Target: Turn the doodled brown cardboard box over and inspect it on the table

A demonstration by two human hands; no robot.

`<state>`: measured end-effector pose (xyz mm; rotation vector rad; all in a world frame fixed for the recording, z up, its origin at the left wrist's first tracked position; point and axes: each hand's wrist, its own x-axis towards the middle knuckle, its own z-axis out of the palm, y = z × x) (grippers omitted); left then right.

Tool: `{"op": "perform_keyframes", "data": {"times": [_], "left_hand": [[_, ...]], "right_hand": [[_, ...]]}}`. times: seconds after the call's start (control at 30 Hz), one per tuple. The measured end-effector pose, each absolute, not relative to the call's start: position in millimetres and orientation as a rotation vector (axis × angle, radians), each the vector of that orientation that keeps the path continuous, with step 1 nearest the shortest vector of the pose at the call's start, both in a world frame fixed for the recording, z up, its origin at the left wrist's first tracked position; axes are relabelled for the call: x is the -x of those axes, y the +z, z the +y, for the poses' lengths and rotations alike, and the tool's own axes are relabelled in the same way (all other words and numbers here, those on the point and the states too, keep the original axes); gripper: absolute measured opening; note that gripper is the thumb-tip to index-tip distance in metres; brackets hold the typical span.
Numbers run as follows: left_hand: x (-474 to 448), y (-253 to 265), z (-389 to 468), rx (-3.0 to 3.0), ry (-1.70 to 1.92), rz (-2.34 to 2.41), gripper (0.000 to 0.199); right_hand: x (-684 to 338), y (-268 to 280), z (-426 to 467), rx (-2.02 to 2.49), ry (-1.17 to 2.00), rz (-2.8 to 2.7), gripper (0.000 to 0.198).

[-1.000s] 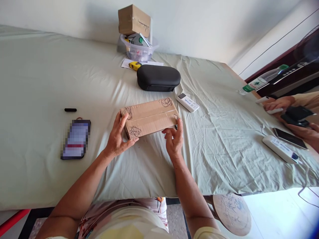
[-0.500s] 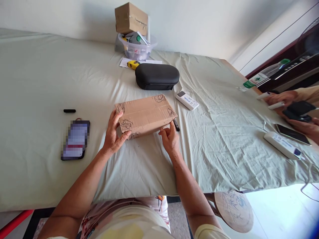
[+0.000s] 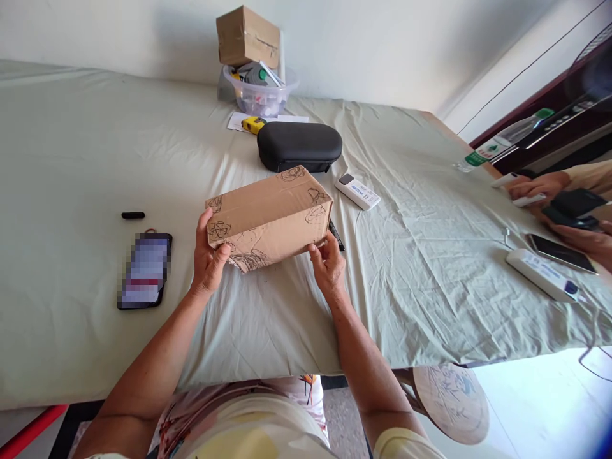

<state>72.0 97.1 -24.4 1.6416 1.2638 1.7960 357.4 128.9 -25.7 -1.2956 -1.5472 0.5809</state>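
Observation:
A brown cardboard box with black scribbles near its corners is held tilted, its front side turned partly up toward me. My left hand grips the left end, thumb on the front face and fingers at the side. At the lower right corner, my right hand holds the box with its thumb on the front edge; some fingers are hidden beneath. A black marker lies on the cloth just behind my right hand, partly covered by the box. To the left are a phone and a small black cap.
Beyond the box sit a black zip case, a white device, a yellow tape measure and a plastic basin under another carton. At right, another person's hands hold a dark object near a bottle.
The box has tipped so that more of its front side shows, and its left end has moved slightly left with my left hand. My right hand has barely moved.

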Motion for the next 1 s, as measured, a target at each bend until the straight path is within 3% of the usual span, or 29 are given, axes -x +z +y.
{"op": "perform_keyframes", "data": {"times": [0.27, 0.47, 0.63, 0.87, 1.0], "left_hand": [[-81.7, -23.1, 95.5, -1.633, 1.785, 1.316, 0.102], [-82.7, -24.7, 95.0, -1.654, 1.761, 1.285, 0.103], [-81.8, -32.8, 89.8, -1.68, 1.775, 1.34, 0.094], [-86.8, -29.5, 89.1, -1.99, 1.632, 1.645, 0.055], [-90.5, -30.5, 89.6, -2.16, 1.665, 1.823, 0.057]], "right_hand": [[-351.4, -19.8, 122.3, 1.126, 0.74, -1.304, 0.055], [-346.3, -11.1, 119.8, 1.056, 0.901, -1.149, 0.053], [-345.3, -8.1, 117.9, 1.042, 0.92, -1.143, 0.049], [-345.1, -16.8, 121.5, 1.136, 0.9, -1.2, 0.042], [-350.8, -19.6, 121.3, 1.221, 0.622, -1.304, 0.033]]}}
